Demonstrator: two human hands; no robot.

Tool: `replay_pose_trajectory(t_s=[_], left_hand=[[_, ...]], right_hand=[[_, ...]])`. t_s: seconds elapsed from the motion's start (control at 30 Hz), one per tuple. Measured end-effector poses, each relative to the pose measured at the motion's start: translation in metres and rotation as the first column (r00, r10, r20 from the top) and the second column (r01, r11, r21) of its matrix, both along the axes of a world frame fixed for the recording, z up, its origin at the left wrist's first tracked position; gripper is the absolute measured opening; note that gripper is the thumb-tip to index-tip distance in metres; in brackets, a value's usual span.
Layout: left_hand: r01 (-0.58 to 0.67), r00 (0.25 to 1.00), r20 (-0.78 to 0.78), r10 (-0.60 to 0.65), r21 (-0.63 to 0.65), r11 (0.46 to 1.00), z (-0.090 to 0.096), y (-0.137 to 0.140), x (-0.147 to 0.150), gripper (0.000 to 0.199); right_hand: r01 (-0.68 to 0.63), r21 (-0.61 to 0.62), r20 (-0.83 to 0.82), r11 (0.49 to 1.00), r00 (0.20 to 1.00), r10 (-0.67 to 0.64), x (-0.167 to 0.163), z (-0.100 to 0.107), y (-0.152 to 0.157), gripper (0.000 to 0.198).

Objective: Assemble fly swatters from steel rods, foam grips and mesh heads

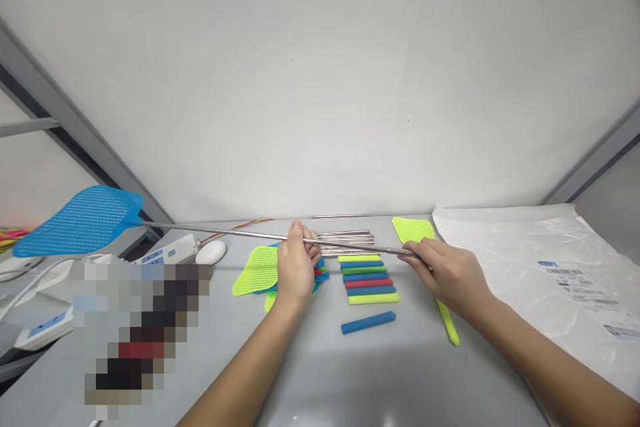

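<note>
A blue fly swatter head (83, 221) sits on the left end of a long metal rod (215, 230), held level above the table. My left hand (299, 267) is closed around the middle of the rod. At the rod's right end, my right hand (445, 273) pinches it between thumb and fingers, hiding the tip. Beneath my left hand lie yellow-green swatter heads (257, 271) with blue ones partly covered. Several coloured handles (367, 283) are lined up between my hands, with one blue handle (369, 323) apart and nearer me. Behind them rest several metal rods (350, 237).
Under my right hand lies a yellow-green swatter (414, 229) with its handle (447, 323) toward me. A white plastic bag (530, 240) covers the right side. Power strips (170, 250), a round white device (211, 253) and a blurred patch are on the left. A wall stands behind.
</note>
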State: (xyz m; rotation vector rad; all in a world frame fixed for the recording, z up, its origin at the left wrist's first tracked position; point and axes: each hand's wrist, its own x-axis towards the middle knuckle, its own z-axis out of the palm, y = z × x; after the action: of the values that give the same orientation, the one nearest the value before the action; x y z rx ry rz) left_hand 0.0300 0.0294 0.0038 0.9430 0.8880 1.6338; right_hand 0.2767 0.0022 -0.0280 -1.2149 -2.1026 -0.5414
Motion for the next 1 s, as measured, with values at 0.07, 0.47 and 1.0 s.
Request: replay_pose_trajectory(t_s=[0.07, 0.47, 1.0], left_hand=[[0.003, 1.000, 0.009, -0.003, -0.008, 1.000, -0.003, -0.001, 0.002, 0.045], [0.051, 0.997, -0.060, -0.058, -0.106, 0.993, -0.014, -0.010, 0.014, 0.045], [0.219, 0.967, -0.088, -0.239, -0.194, 0.956, -0.031, -0.045, 0.060, 0.053]], right_hand=[[0.001, -0.011, 0.003, 1.000, 1.000, -0.001, -0.001, -0.002, 0.000, 0.018], [0.004, -0.019, 0.043, 1.000, 0.999, -0.003, -0.007, -0.001, -0.007, 0.020], [-0.088, -0.055, 0.063, 0.995, 0.994, 0.091, -0.033, -0.003, -0.026, 0.021]])
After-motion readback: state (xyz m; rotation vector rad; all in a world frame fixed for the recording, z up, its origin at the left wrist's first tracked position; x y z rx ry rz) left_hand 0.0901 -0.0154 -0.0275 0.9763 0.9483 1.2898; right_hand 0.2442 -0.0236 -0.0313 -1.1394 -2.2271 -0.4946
